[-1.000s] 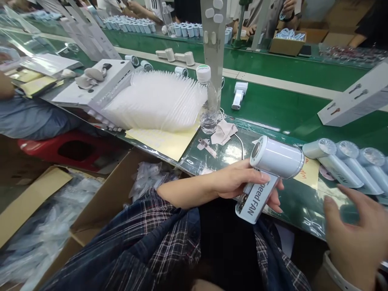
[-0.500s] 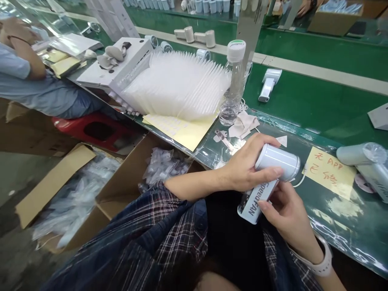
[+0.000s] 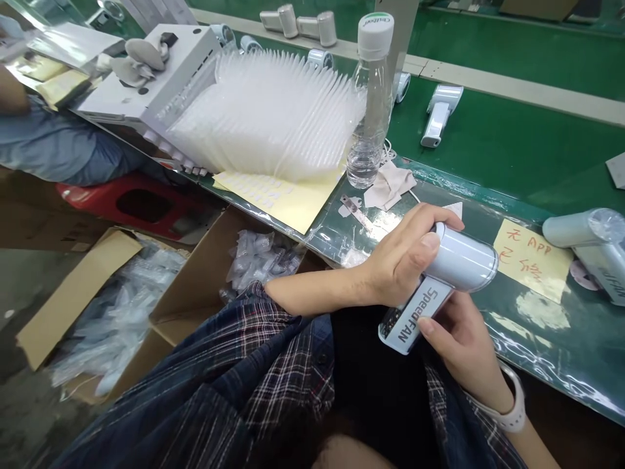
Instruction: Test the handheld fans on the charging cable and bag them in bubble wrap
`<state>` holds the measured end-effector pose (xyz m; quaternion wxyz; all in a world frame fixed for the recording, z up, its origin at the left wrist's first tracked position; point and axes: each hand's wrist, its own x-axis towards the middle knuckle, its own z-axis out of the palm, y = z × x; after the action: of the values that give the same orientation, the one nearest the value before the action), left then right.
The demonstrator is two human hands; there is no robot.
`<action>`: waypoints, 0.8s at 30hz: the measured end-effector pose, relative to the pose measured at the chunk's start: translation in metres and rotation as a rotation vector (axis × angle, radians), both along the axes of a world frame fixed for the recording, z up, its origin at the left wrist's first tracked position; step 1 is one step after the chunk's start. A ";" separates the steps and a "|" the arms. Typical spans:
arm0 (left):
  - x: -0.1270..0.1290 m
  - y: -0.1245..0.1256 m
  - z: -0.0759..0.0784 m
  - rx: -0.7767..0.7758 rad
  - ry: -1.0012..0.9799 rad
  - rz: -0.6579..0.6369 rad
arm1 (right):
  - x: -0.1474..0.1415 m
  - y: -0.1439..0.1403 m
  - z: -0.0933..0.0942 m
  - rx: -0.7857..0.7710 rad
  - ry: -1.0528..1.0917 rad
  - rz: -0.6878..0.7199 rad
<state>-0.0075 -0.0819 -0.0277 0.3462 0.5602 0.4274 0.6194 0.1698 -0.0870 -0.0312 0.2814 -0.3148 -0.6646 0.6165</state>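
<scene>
A pale blue handheld fan (image 3: 463,257) with "Speed FAN" printed on its handle is held between my hands above my lap. My left hand (image 3: 405,257) wraps the rear end of its round head, thumb and fingers on top. My right hand (image 3: 456,332), with a white watch on the wrist, grips the handle from the right, thumb across the lettering. The fan tilts, handle pointing down and left. Just beyond lie a crumpled cloth (image 3: 389,185) and a yellow note (image 3: 533,259) with red handwriting.
A clear bottle (image 3: 368,111) stands beside a stack of white plastic sleeves (image 3: 278,111). Another fan (image 3: 442,114) lies on the green belt, and a wrapped one (image 3: 598,254) at right. An open carton (image 3: 180,286) of bagged parts sits below left. A person's arm (image 3: 12,94) shows far left.
My left hand has slid back along the fan's head, its thumb now at the rear end. The fan has shifted slightly, and the view has tilted down.
</scene>
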 end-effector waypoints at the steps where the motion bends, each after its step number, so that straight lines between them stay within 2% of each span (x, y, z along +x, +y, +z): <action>1: 0.000 -0.001 0.001 -0.004 -0.010 -0.003 | -0.001 0.000 0.001 0.001 -0.002 0.007; 6: -0.002 -0.003 0.000 -0.017 -0.013 -0.018 | -0.001 0.002 0.006 0.024 -0.017 0.018; 10: -0.004 0.001 -0.001 0.012 0.061 -0.042 | 0.002 0.000 0.001 0.064 -0.046 -0.041; 15: 0.001 0.005 -0.005 0.036 0.129 0.021 | 0.003 0.000 -0.009 0.228 -0.158 -0.153; 19: -0.015 0.010 -0.004 0.128 0.196 -0.045 | 0.008 0.007 -0.008 0.330 -0.284 -0.180; 20: -0.026 0.011 -0.001 0.191 0.266 -0.001 | 0.010 0.009 -0.007 0.341 -0.294 -0.190; 21: -0.039 0.012 0.001 0.259 0.348 0.117 | 0.011 0.011 -0.007 0.339 -0.284 -0.201; 23: -0.073 0.012 0.007 0.339 0.510 0.495 | 0.014 0.014 -0.006 0.288 -0.218 -0.211; 24: -0.090 0.012 0.008 0.316 0.576 0.675 | 0.014 0.015 -0.006 0.249 -0.181 -0.217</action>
<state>-0.0979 -0.0700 -0.0193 -0.0968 0.5848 0.5648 0.5742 0.1839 -0.0720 -0.0375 0.3220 -0.4016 -0.7205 0.4647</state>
